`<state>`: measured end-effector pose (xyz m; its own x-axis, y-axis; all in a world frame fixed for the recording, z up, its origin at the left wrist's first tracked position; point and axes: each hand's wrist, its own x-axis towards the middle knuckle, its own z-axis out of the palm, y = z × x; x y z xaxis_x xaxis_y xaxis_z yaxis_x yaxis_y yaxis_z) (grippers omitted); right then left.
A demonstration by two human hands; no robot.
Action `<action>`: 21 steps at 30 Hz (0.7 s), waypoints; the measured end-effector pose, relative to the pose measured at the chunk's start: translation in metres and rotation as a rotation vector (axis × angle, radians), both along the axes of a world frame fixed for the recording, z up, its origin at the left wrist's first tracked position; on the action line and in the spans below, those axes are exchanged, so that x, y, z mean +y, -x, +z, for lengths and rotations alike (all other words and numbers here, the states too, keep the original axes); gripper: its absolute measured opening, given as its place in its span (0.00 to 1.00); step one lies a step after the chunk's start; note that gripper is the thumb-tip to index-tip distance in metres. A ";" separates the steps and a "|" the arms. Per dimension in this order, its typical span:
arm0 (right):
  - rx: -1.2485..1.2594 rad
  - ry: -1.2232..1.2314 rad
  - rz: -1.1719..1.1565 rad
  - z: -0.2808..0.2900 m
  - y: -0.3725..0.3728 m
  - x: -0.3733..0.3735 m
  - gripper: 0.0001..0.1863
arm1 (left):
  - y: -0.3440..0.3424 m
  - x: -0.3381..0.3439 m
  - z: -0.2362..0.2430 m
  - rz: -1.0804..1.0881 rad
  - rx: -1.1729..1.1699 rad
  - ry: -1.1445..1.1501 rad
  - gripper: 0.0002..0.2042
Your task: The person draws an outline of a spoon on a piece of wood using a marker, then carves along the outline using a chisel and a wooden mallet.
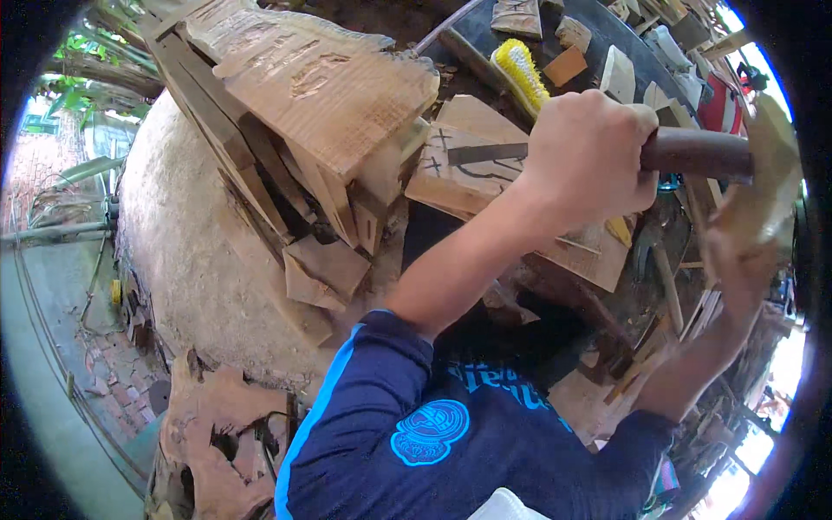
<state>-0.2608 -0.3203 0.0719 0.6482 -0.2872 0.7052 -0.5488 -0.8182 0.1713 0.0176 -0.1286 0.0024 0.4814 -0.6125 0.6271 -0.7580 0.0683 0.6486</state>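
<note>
My left hand [582, 149] is closed in a fist around a chisel [698, 155]. Its dark handle sticks out to the right, and its flat metal blade points left over a wooden board [458, 184] with dark drawn crosses and curved lines. Whether the blade touches the board I cannot tell. At the far right, my right hand [737, 253] is blurred by motion, closed on a pale wooden mallet [771, 165]. The mallet is close to the end of the chisel handle; contact between them is unclear.
A large carved wood block [347, 113] stands left of the board, on a big pale stump [186, 234]. Beyond my left hand lie a yellow-and-white brush [520, 74] and several wood offcuts [617, 74]. A hammer [666, 282] rests at the right. A gnarled wood piece [225, 433] is at lower left.
</note>
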 end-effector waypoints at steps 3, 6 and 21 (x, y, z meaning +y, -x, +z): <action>-0.313 -0.786 0.251 0.018 -0.004 -0.005 0.15 | 0.002 0.000 0.000 -0.035 0.027 -0.039 0.10; -0.310 -0.661 0.217 -0.003 -0.007 -0.013 0.15 | 0.003 -0.005 -0.001 -0.009 0.003 0.030 0.09; -0.242 -0.694 -0.203 -0.006 -0.011 -0.003 0.25 | 0.003 -0.009 -0.007 -0.017 -0.018 -0.138 0.08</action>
